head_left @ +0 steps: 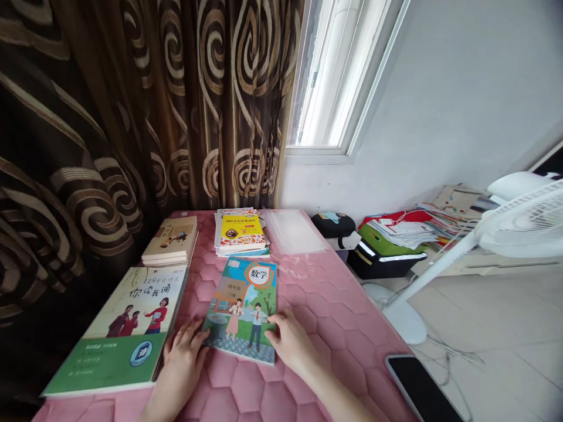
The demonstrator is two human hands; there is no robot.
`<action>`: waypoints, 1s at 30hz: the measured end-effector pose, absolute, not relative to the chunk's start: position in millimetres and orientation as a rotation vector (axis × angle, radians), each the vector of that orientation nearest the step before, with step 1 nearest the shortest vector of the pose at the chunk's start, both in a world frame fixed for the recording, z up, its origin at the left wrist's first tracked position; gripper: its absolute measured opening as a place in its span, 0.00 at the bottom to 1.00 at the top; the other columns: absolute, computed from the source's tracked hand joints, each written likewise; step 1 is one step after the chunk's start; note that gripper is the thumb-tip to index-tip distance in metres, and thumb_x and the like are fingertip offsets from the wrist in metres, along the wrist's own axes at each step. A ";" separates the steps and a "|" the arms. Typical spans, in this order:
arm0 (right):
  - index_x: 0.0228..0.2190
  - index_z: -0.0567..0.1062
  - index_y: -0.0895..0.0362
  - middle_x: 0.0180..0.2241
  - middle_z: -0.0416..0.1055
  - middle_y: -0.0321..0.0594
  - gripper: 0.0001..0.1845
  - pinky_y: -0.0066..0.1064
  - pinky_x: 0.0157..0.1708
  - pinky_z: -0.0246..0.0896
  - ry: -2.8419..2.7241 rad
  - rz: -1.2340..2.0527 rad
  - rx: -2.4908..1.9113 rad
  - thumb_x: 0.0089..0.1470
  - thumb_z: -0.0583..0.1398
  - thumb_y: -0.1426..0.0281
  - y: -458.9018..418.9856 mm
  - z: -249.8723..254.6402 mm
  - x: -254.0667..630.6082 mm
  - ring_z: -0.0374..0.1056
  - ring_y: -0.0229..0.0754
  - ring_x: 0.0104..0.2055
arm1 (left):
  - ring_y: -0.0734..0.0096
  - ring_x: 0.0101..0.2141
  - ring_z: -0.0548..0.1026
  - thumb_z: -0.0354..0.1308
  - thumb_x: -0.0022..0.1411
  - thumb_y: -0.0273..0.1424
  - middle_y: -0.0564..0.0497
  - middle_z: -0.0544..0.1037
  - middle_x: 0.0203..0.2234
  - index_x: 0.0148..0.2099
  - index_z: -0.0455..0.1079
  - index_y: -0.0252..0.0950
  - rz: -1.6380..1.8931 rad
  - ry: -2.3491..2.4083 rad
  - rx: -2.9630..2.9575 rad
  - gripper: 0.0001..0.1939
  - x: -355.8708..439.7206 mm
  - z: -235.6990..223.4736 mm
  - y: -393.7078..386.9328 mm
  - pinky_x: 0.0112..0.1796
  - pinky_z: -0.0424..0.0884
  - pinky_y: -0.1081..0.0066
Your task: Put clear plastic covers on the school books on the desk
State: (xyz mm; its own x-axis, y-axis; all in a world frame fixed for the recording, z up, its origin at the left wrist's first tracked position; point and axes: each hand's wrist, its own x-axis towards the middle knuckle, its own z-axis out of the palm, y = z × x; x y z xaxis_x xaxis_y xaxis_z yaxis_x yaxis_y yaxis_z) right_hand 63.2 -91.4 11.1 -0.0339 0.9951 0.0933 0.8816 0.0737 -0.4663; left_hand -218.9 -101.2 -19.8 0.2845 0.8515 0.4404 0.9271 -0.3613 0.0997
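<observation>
A blue-green maths textbook [241, 313] with two cartoon children on its cover lies on the pink quilted tablecloth. At its right edge, my right hand [288, 340] grips the book with thumb and fingertips. My left hand [185, 354] holds the opposite edge, fingers bent and thumb against the lower left side. Left of that hand lies a large green and white book [127, 328] showing three figures, on top of other books. Beyond the textbook stands a small stack topped by a yellow book [241, 227].
Beige books [170, 239] are stacked at the back left. Clear plastic sheets [297, 231] lie near the far edge. A phone [422, 387] rests at the right front. Past the table edge are a white fan [519, 220] and a green-black box [382, 249]. A patterned curtain [211, 105] hangs behind.
</observation>
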 end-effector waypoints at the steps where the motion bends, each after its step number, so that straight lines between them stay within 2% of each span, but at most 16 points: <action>1: 0.37 0.78 0.53 0.41 0.72 0.44 0.08 0.32 0.41 0.66 -1.996 0.357 -1.860 0.54 0.60 0.71 -87.8 12.4 63.2 0.72 0.46 0.42 | 0.58 0.53 0.71 0.50 0.63 0.27 0.48 0.76 0.52 0.49 0.74 0.45 -0.629 -1.675 -2.346 0.16 -219.9 -19.6 -103.0 0.52 0.66 0.53; 4: 0.39 0.77 0.54 0.45 0.70 0.48 0.09 0.38 0.46 0.63 -2.061 0.188 -1.874 0.56 0.58 0.69 -56.9 20.7 67.4 0.68 0.51 0.49 | 0.56 0.52 0.71 0.48 0.63 0.26 0.45 0.75 0.52 0.50 0.74 0.44 -0.619 -1.691 -2.220 0.18 -210.6 -22.5 -115.2 0.52 0.65 0.51; 8: 0.52 0.70 0.57 0.58 0.62 0.51 0.19 0.40 0.57 0.53 -2.168 0.134 -1.855 0.61 0.54 0.69 8.9 30.2 72.9 0.57 0.52 0.60 | 0.55 0.46 0.73 0.50 0.62 0.27 0.46 0.78 0.44 0.48 0.74 0.45 -0.694 -1.712 -2.101 0.16 -173.5 -38.9 -142.4 0.51 0.64 0.50; 11: 0.57 0.66 0.58 0.59 0.63 0.50 0.23 0.39 0.56 0.52 -2.188 0.188 -1.891 0.62 0.54 0.68 46.9 29.8 73.9 0.56 0.50 0.61 | 0.57 0.45 0.73 0.52 0.61 0.28 0.48 0.78 0.44 0.56 0.69 0.47 -0.718 -1.715 -2.163 0.22 -143.4 -53.1 -159.1 0.49 0.66 0.52; 15: 0.53 0.71 0.58 0.57 0.66 0.50 0.21 0.39 0.53 0.55 -2.164 0.228 -1.958 0.61 0.57 0.63 62.0 27.1 76.1 0.60 0.52 0.58 | 0.54 0.47 0.73 0.53 0.60 0.29 0.46 0.77 0.46 0.61 0.64 0.45 -0.725 -1.767 -2.149 0.26 -127.7 -61.2 -165.4 0.49 0.64 0.50; 20: 0.46 0.77 0.58 0.50 0.73 0.51 0.18 0.36 0.50 0.57 -2.089 0.245 -2.055 0.57 0.60 0.61 35.8 29.1 94.0 0.66 0.52 0.54 | 0.55 0.46 0.73 0.52 0.63 0.32 0.44 0.77 0.45 0.59 0.67 0.45 -0.710 -1.807 -2.106 0.21 -145.7 -60.9 -162.9 0.49 0.64 0.49; 23: 0.38 0.80 0.58 0.42 0.77 0.51 0.14 0.33 0.45 0.59 -2.038 0.284 -2.099 0.56 0.61 0.63 6.1 26.2 113.9 0.71 0.51 0.47 | 0.54 0.47 0.72 0.48 0.66 0.31 0.43 0.76 0.47 0.57 0.69 0.43 -0.650 -1.865 -2.095 0.19 -159.0 -55.6 -156.4 0.45 0.67 0.51; 27: 0.33 0.80 0.55 0.35 0.80 0.42 0.11 0.28 0.36 0.61 -1.927 0.383 -2.133 0.57 0.58 0.65 -29.8 14.6 138.5 0.75 0.45 0.39 | 0.54 0.48 0.72 0.43 0.67 0.28 0.41 0.75 0.50 0.57 0.70 0.40 -0.487 -2.026 -2.127 0.21 -164.3 -36.1 -125.7 0.39 0.70 0.57; 30: 0.33 0.80 0.54 0.35 0.80 0.39 0.10 0.26 0.34 0.61 -1.790 0.448 -2.116 0.57 0.58 0.66 -39.2 6.5 145.3 0.75 0.42 0.40 | 0.57 0.47 0.72 0.42 0.66 0.24 0.40 0.74 0.52 0.58 0.69 0.36 -0.439 -2.146 -2.166 0.22 -160.5 -19.6 -82.9 0.41 0.70 0.61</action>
